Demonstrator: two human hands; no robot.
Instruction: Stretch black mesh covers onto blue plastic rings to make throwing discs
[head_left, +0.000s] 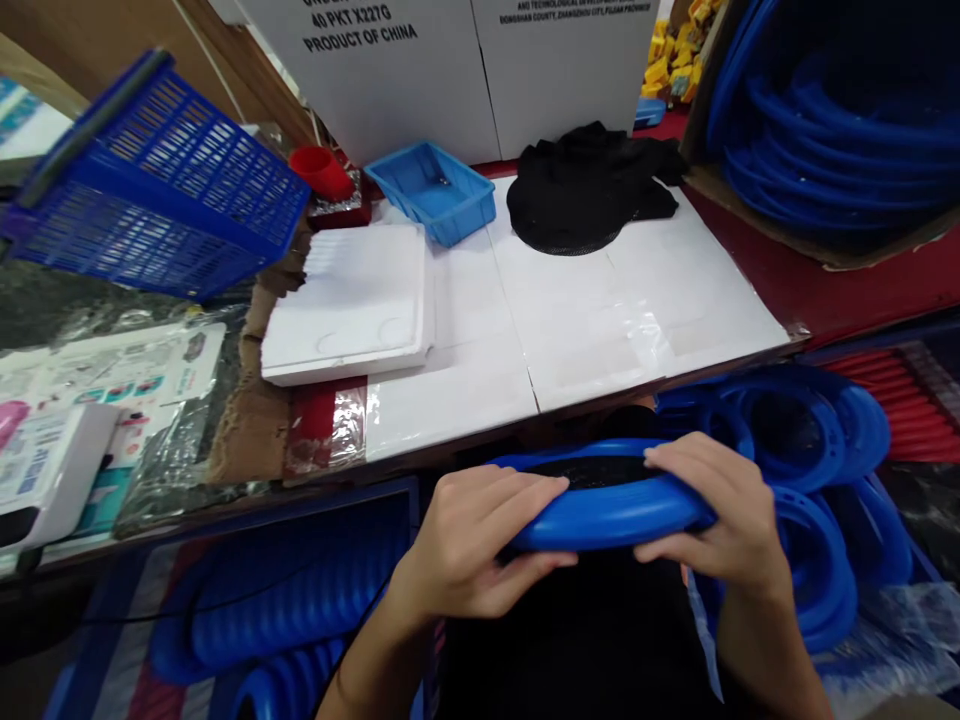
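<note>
- Head view: the left hand has its fingers closed on one end of a smooth, glossy blue plastic ring, thumb below and fingers above, pinching the near rim.
- The right hand grips the opposite end, its thumb also underneath; that spread likely keeps the ring level and stops it twisting.
- The ring is held over the person's black-clad lap, in front of the bench, probably because elbows bend comfortably there and both sides stay reachable.
- To the right, loose blue rings lie piled below bench height, seemingly within easy reach of the right hand.
- To the left, more blue rings stand packed in a long row, which looks like a space-saving way to keep them.
- On the bench, a white foam slab lies flat beside a light-blue plastic tray; a crumpled black cloth sits farther back, leaving the front edge free for the arms, I'd guess.
</note>
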